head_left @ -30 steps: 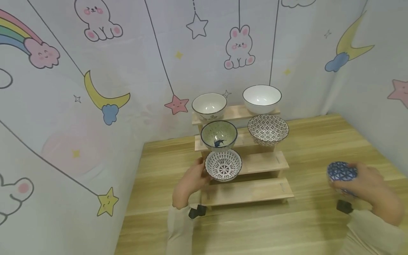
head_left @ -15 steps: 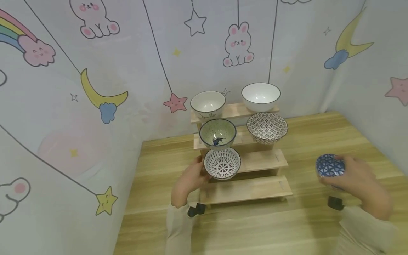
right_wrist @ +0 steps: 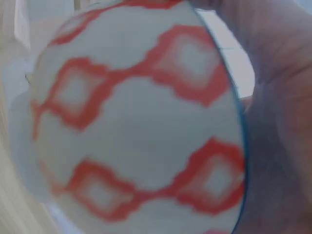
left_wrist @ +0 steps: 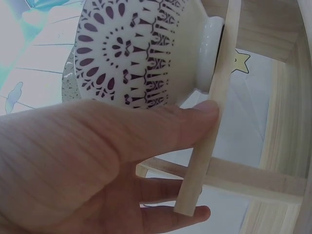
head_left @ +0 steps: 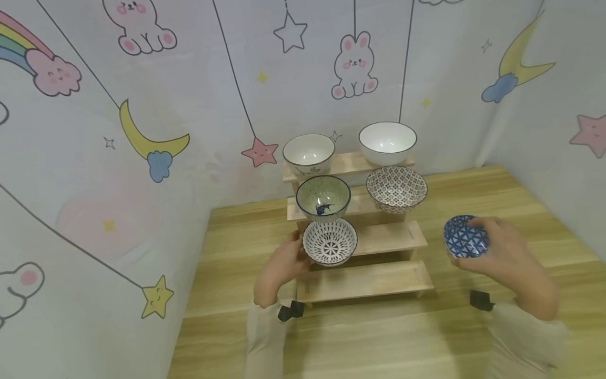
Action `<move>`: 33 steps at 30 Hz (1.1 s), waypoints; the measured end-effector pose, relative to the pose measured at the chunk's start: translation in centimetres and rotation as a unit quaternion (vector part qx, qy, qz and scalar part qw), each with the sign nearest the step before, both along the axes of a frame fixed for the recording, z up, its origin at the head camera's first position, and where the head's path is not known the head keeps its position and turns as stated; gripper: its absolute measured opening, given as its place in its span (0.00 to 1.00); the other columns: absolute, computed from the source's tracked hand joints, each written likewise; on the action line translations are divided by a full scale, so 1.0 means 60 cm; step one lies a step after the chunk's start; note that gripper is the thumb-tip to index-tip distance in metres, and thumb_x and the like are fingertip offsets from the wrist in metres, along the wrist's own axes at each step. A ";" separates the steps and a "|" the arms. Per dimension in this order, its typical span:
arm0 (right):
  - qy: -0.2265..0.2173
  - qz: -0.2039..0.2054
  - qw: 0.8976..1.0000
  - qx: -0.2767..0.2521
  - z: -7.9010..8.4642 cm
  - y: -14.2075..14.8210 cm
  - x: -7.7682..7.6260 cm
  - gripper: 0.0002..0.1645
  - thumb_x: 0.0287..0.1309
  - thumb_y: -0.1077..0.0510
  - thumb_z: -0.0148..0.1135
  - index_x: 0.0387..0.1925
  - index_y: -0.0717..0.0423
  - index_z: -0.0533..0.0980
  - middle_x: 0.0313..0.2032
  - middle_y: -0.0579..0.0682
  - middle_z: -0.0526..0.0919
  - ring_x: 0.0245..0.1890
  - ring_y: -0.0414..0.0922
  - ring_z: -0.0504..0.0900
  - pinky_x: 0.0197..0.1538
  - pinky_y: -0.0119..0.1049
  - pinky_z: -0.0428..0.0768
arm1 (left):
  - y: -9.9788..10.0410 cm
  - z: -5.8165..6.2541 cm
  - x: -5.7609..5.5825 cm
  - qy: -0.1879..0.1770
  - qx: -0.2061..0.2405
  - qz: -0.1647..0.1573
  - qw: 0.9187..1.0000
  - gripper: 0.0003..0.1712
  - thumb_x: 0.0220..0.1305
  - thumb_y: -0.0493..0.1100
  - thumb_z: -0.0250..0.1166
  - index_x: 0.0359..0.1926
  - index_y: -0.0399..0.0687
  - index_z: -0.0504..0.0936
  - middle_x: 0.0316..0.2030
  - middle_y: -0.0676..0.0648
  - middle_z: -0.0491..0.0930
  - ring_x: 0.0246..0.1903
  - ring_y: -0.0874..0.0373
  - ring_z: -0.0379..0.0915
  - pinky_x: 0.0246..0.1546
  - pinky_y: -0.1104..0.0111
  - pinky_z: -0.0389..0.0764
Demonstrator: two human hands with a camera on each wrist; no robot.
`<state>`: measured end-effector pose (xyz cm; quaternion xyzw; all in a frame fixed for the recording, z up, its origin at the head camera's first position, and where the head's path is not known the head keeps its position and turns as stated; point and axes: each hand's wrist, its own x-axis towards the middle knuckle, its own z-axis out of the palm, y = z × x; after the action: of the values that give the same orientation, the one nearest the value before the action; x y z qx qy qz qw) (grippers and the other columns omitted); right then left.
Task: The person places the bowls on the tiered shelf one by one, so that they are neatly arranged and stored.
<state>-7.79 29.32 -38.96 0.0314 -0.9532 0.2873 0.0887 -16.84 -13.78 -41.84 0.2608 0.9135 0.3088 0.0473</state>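
Observation:
My right hand (head_left: pixel 504 255) grips a small bowl (head_left: pixel 466 237) by its rim, to the right of the wooden stand. Blue triangles pattern the bowl's inside; its white outside carries red diamond chains, seen in the right wrist view on the bowl (right_wrist: pixel 141 117). At the stand's left side, my left hand (head_left: pixel 282 266) holds the end of a shelf board (left_wrist: pixel 195 180), thumb on one side and fingers on the other. Right beside that thumb, a bowl with a dark petal pattern (left_wrist: pixel 141 53) stands on the board; the head view shows this patterned bowl (head_left: pixel 330 242) on the third tier.
The stepped stand's lowest tier (head_left: pixel 366 284) is bare wood. Higher up are a green speckled bowl (head_left: pixel 323 197), a brown-patterned bowl (head_left: pixel 396 189), a cream bowl (head_left: pixel 309 152) and a white bowl (head_left: pixel 388 142). A cartoon-printed curtain (head_left: pixel 213 79) encloses the wooden table (head_left: pixel 369 347).
My right hand has carried the blue-patterned bowl left and slightly upward, closer to the stand. The left hand stays at the shelf board; the head view has shifted slightly.

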 end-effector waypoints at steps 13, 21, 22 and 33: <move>0.101 0.086 0.990 -0.037 0.004 -0.066 -0.029 0.43 0.30 0.54 0.83 0.52 0.64 0.74 0.53 0.66 0.76 0.48 0.64 0.75 0.47 0.65 0.76 | -0.004 -0.001 0.001 -0.007 0.010 -0.004 1.000 0.30 0.60 0.34 0.71 0.64 0.36 0.76 0.63 0.27 0.68 0.59 0.32 0.71 0.60 0.43 0.73; 0.060 0.081 0.995 -0.026 0.010 -0.082 -0.033 0.43 0.36 0.48 0.83 0.52 0.62 0.74 0.62 0.73 0.69 0.55 0.71 0.70 0.48 0.74 0.73 | -0.002 0.002 -0.003 -0.012 -0.001 -0.004 1.000 0.32 0.62 0.36 0.70 0.67 0.38 0.74 0.65 0.28 0.67 0.60 0.32 0.71 0.60 0.43 0.73; 0.051 0.078 0.995 -0.024 0.011 -0.083 -0.034 0.43 0.36 0.47 0.83 0.53 0.62 0.74 0.64 0.75 0.67 0.56 0.72 0.69 0.48 0.75 0.73 | -0.002 0.003 -0.002 -0.011 0.000 -0.006 1.000 0.31 0.62 0.36 0.70 0.66 0.38 0.74 0.64 0.27 0.67 0.59 0.32 0.71 0.59 0.43 0.73; 0.044 0.073 0.996 -0.011 0.001 -0.100 -0.050 0.45 0.38 0.43 0.82 0.53 0.63 0.74 0.65 0.75 0.67 0.60 0.76 0.67 0.54 0.76 0.68 | -0.003 0.005 -0.001 -0.008 0.012 -0.008 1.000 0.29 0.63 0.37 0.70 0.65 0.38 0.75 0.63 0.28 0.69 0.58 0.34 0.72 0.58 0.43 0.74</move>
<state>-10.78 23.32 -38.93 0.1129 -0.9404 0.3015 0.1098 -16.89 -13.96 -41.56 0.2662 0.9072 0.3213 0.0541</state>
